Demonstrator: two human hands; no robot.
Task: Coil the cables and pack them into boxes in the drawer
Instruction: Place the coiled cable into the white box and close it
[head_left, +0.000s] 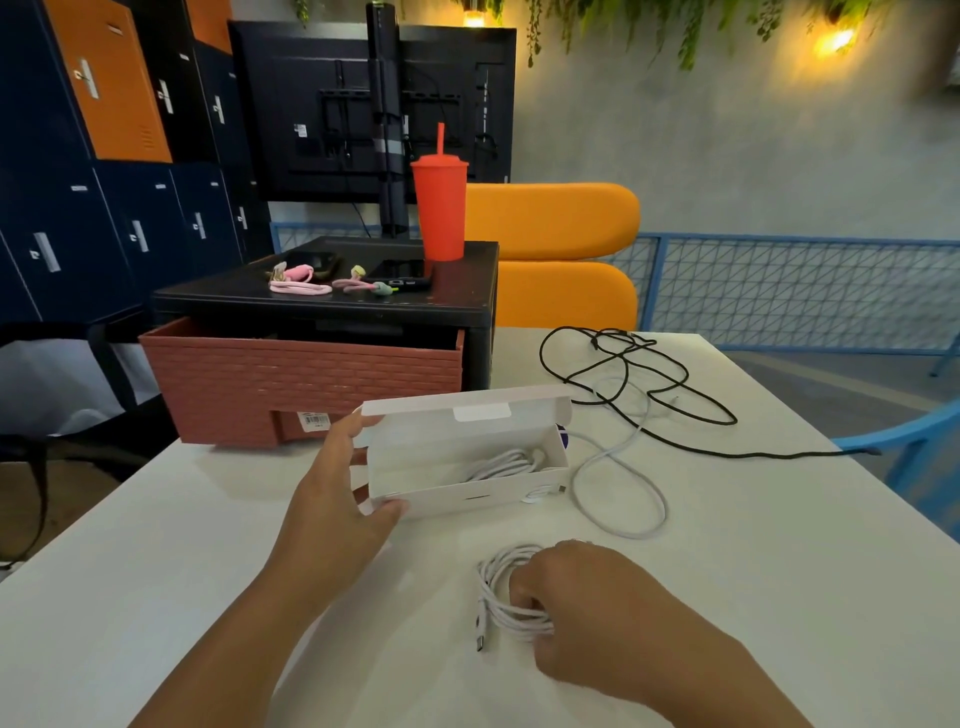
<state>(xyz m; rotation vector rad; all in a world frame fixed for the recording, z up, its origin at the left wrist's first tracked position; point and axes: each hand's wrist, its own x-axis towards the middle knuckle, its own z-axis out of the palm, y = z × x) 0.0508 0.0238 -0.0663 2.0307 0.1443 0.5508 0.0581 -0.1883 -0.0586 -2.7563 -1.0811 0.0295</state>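
Our left hand (343, 483) is clasping the open white box (441, 499); our right hand (587, 613) is gripping a coiled white cable (496, 587) on the table (753, 530) (one coil (506, 462) is lying boxed); black cable (691, 387) and loose white cable (621, 530) are awaiting coiling.

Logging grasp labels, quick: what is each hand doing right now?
Left hand: holds the open white box by its left end.
Right hand: grips the coiled white cable.
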